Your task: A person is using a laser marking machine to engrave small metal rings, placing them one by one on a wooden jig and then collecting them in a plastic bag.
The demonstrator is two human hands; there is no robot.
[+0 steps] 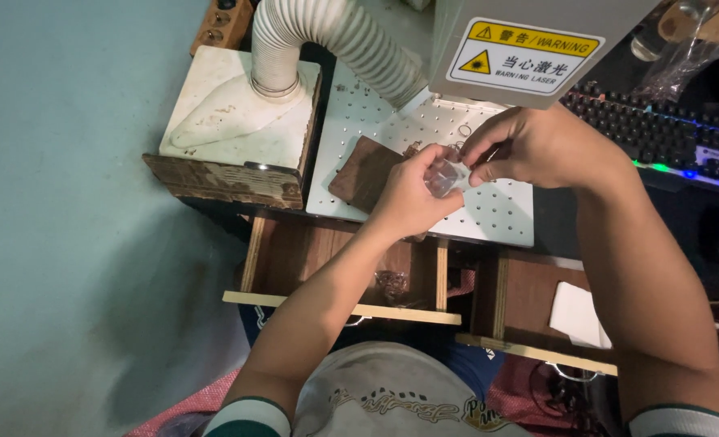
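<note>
My left hand (pixel 412 190) and my right hand (pixel 537 146) meet over the white perforated plate (pixel 497 214) of a laser machine. Between their fingertips they pinch a small clear plastic bag (pixel 447 176); what is inside it is too small to tell. A dark brown wooden piece (pixel 363 171) lies flat on the plate just left of my left hand. A few small metal rings (pixel 463 131) rest on the plate behind the hands.
The grey laser head with a yellow warning label (pixel 525 50) hangs above the plate. A white ribbed extraction hose (pixel 335 36) and funnel stand at the left. A backlit keyboard (pixel 659 133) sits at the right. Below are open wooden drawers (pixel 343 307), one holding white cards (pixel 578 316).
</note>
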